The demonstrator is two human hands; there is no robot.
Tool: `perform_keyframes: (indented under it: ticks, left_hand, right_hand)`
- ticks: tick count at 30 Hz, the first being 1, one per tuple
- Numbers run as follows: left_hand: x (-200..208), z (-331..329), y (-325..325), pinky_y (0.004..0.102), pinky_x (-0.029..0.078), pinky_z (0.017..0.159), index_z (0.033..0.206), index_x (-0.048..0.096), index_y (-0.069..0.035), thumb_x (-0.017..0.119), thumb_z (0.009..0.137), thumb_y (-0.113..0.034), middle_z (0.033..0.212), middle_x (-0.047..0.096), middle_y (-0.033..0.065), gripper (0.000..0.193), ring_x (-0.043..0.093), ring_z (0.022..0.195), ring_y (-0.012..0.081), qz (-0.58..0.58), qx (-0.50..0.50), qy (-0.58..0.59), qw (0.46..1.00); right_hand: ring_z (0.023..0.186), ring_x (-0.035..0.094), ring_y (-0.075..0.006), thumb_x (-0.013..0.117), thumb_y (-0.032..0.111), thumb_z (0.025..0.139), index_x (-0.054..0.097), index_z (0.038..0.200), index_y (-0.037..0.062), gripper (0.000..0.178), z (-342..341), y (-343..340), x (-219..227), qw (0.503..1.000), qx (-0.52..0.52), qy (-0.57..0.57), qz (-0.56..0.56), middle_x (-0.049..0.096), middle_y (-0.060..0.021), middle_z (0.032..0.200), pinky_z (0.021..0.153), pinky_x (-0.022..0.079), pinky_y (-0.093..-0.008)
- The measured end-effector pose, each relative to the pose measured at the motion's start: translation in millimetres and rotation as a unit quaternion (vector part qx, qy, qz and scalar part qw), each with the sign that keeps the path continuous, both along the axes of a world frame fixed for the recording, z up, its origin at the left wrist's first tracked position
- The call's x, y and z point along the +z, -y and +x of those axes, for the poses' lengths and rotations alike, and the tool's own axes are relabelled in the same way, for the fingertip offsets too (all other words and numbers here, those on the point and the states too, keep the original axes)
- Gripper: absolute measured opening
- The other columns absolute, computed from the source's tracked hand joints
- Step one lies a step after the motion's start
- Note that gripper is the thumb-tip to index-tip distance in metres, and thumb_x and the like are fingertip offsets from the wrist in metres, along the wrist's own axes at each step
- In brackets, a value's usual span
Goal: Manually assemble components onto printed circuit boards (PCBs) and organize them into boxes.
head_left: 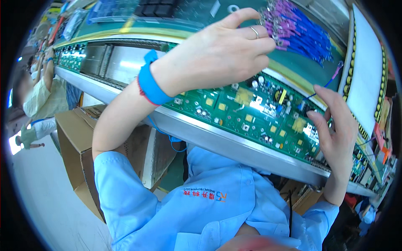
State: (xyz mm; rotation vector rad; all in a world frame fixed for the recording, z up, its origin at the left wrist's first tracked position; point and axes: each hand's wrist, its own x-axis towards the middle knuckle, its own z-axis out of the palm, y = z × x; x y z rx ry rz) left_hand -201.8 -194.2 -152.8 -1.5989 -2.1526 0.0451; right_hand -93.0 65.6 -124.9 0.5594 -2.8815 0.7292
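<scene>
Green and stiff-looking, the circuit board point(232, 119) lies along the metal rail point(226, 144), likely fragile, best held by its edges. Beyond it, the left hand point(222, 52) curls at the blue wire bundle point(310, 39); whether it pinches any, I cannot tell. Over the board's right end, the right hand point(338, 129) spreads thumb from forefinger beside a single blue wire point(330, 81), probably light and bendy, easiest taken by its purple end.

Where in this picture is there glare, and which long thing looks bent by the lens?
In the head view, a white streak of glare lies on the pale panel; same view, the long yellow strip curves, and the corners go black.
</scene>
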Motion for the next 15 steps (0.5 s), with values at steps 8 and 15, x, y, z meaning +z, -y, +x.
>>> perform_keyframes:
  ticks: [8, 15]
  left_hand:
    - [51.4, -19.7, 70.8, 0.0363, 0.032, 0.088, 0.091, 0.066, -0.009, 0.061, 0.077, 0.003, 0.094, 0.062, 0.0067, 0.019, 0.057, 0.092, 0.0240, 0.238, 0.195, -0.020, 0.951]
    - [6.0, -44.3, 150.2, 0.0410, 0.030, 0.096, 0.119, 0.062, -0.012, 0.071, 0.076, -0.007, 0.120, 0.058, 0.0081, 0.044, 0.053, 0.113, 0.0245, 0.101, 0.335, 0.136, 0.927]
  right_hand:
    - [0.088, 0.067, -0.0292, 0.070, -0.005, 0.075, 0.064, 0.107, -0.0010, 0.032, -1.0, 31.5, 21.8, 0.992, 0.090, -0.071, -0.057, 0.067, -0.0169, 0.099, 0.066, 0.054, -0.0330]
    - [0.092, 0.064, -0.0339, 0.070, 0.008, 0.079, 0.057, 0.118, 0.0031, 0.042, -52.4, 132.7, 14.5, 0.971, 0.230, -0.069, -0.005, 0.062, -0.0144, 0.105, 0.073, 0.053, -0.0378]
